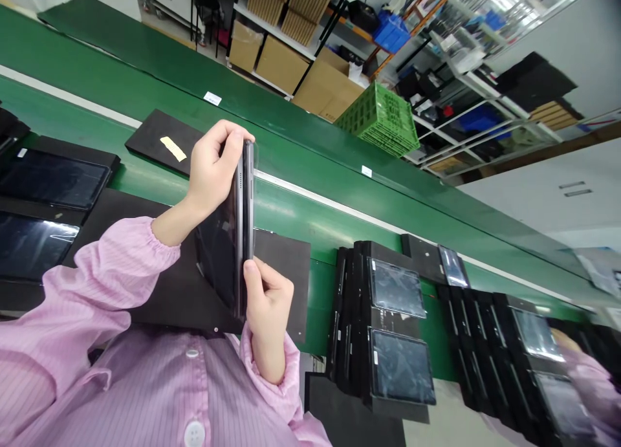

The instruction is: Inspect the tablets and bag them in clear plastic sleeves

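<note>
Our left hand (213, 172) and right hand (268, 305) are clamped on opposite ends of a dark tablet (220, 262), held on edge above a black mat (284, 272). It looks stiff, slick and fragile, so we hold the rim, off the glass.

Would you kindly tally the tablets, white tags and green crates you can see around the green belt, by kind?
Tablet held by left hand and right hand: 1
Glass-up tablets lying on the green belt: 7
White tags: 2
Green plastic crate: 1
Total: 11
</note>
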`<state>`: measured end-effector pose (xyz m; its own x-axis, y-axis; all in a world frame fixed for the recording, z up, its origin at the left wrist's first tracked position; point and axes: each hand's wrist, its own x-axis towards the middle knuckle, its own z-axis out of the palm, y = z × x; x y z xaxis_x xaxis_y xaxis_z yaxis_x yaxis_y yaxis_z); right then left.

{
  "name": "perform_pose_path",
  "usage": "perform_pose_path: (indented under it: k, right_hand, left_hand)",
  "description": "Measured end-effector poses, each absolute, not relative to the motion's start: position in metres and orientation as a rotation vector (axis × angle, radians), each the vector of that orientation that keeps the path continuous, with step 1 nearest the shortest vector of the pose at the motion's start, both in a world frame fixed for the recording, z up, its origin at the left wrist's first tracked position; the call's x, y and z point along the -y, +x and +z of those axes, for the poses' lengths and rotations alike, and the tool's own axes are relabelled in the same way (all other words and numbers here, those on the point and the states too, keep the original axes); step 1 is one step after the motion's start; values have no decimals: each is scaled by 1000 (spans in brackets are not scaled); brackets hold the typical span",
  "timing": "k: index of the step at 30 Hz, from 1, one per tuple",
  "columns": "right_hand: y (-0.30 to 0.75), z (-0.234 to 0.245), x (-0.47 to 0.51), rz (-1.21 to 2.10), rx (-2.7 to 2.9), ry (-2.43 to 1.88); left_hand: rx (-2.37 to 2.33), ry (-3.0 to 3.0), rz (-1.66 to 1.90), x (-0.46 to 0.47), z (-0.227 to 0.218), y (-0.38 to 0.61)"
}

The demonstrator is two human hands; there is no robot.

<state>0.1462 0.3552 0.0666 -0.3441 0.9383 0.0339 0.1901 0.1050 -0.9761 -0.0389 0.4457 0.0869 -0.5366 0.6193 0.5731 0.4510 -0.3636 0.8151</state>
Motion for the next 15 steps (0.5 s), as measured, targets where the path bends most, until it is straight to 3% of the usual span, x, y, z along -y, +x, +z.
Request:
perform_pose_path:
  k: [15]
  right_hand:
    - [149, 60, -343, 1406, 1593, -1059]
  left_hand:
    - [-1563, 1409, 1935, -465, 85, -42]
